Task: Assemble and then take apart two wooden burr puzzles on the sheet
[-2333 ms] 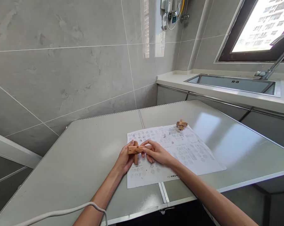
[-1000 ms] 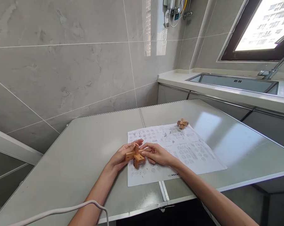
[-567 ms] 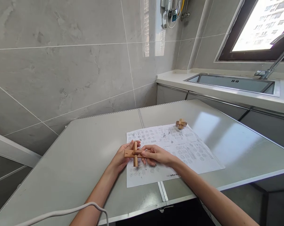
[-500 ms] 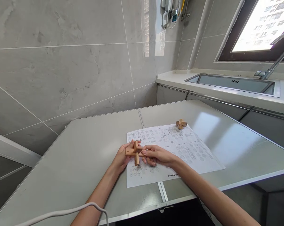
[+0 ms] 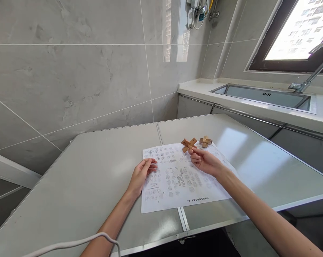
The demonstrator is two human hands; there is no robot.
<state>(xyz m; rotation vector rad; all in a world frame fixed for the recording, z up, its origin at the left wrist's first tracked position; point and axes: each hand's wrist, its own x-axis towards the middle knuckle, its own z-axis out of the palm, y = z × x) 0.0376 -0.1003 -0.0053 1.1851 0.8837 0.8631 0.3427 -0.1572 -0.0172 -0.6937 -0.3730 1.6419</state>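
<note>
A cross-shaped wooden interlocking puzzle [image 5: 187, 145] is pinched in the fingertips of my right hand [image 5: 205, 161], over the far part of a printed sheet [image 5: 174, 198]. Its bars stick out past my fingers to the left and upward. My left hand [image 5: 143, 175] holds nothing; its fingers are loosely curved and slightly apart at the sheet's left edge. Close to the held piece, a second wooden interlocking puzzle [image 5: 205, 141] rests at the sheet's far right corner. Small diagrams cover the paper.
The sheet lies on a pale folding table [image 5: 107, 160] with a seam down its middle. A white cable [image 5: 78, 240] crosses my left forearm. Beyond the table are a counter with a sink [image 5: 260, 95], a faucet [image 5: 306, 84] and a tiled wall [image 5: 83, 82].
My right hand has carried the wooden puzzle away from my left hand, rightward and farther out toward the second puzzle. My left hand has let go and stays near its former place.
</note>
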